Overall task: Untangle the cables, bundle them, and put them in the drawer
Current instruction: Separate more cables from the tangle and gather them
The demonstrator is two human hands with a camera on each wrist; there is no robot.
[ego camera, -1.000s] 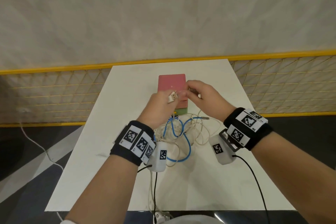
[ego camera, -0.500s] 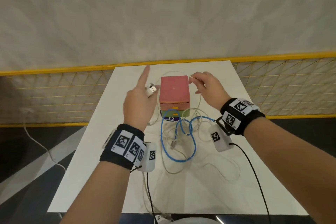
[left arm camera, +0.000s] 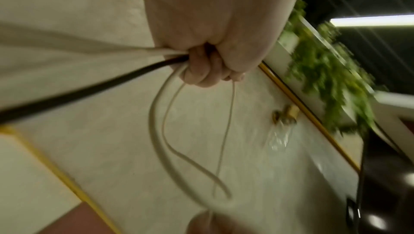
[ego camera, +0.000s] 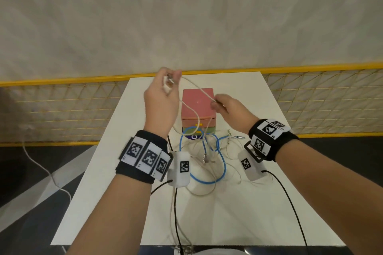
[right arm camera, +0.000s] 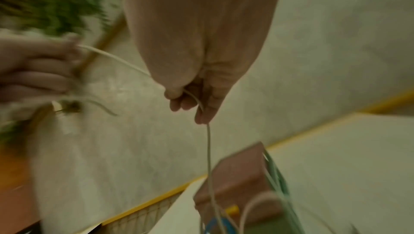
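A white cable (ego camera: pixel 194 87) stretches between my two raised hands above the small pink drawer box (ego camera: pixel 196 105). My left hand (ego camera: pixel 165 89) is lifted high at the back left and grips the cable's plug end and a loop of it (left arm camera: pixel 161 131). My right hand (ego camera: pixel 219 105) pinches the same white cable (right arm camera: pixel 208 149) over the box's right side. A slack loop hangs down to the tangle on the table, where a blue cable (ego camera: pixel 221 163) and thin white cables (ego camera: pixel 232 151) lie in front of the box.
The white table (ego camera: pixel 238 213) holds the tangle at its middle. A yellow mesh barrier (ego camera: pixel 321 99) runs behind the table under a pale wall. Black wires (ego camera: pixel 290 203) run from my wrist cameras toward the near edge.
My left hand rose up and back with the plug end, closing its fingers, and pulled the white cable off the table. My right hand now pinches the cable above the box.
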